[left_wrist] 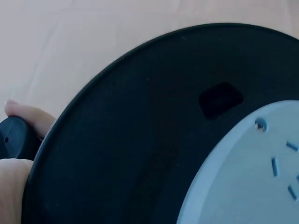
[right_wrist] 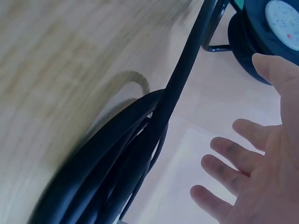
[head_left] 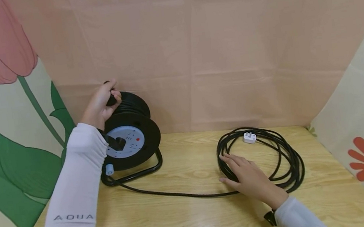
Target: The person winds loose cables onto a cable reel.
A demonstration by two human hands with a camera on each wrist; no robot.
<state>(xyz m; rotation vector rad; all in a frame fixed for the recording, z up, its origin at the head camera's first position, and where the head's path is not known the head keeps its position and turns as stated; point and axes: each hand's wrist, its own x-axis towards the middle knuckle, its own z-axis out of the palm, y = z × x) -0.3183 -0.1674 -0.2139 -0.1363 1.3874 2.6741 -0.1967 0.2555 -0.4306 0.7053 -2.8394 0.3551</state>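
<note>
My left hand has its fingers curled round a black, cylindrical grip at the top of the black plastic cable reel; whether that grip turns or only carries, I cannot tell. My right hand is free, its fingers extended and spread over the near left side of the loose coil of thick black cable, clasping nothing.

The reel stands towards the far left of the pale wooden bench on its black tubular frame; the coil lies to the right, well apart. To handle this well, I judge, my left fingers should hold firm so the frame does not tip, while my right takes one loop at a time, leaving the white three-pin plug unsnagged at the coil's far side.

The reel's round, pale blue socket panel faces me, so its axle runs front to back. The coil lies flat, slightly longer from far left to near right. A single strand runs left to right between them, and the plug's pins point upward.
</note>
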